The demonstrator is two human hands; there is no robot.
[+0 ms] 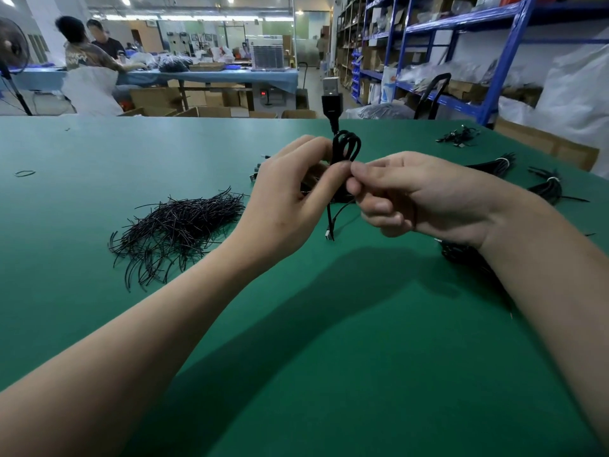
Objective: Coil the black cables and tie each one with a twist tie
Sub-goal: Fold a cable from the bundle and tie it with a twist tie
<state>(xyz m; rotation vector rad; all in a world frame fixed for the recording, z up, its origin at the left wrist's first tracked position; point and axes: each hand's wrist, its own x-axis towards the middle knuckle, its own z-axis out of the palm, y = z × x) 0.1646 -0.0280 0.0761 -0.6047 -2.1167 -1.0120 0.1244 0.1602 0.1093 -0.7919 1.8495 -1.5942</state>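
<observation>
A coiled black USB cable (344,150) stands upright above the green table (296,341), its USB plug (331,94) pointing up and a small connector end hanging below. My left hand (290,196) grips the coil from the left. My right hand (418,196) pinches the coil's middle from the right, thumb and forefinger meeting at the bundle. I cannot make out a twist tie between the fingers. A loose heap of black twist ties (178,232) lies on the table to the left.
Tied cable bundles (547,186) lie at the right, with more loose cables (458,136) at the far right edge and a dark bundle (461,252) under my right wrist. A rubber band (24,173) lies far left. People work at a table behind; blue shelving stands right.
</observation>
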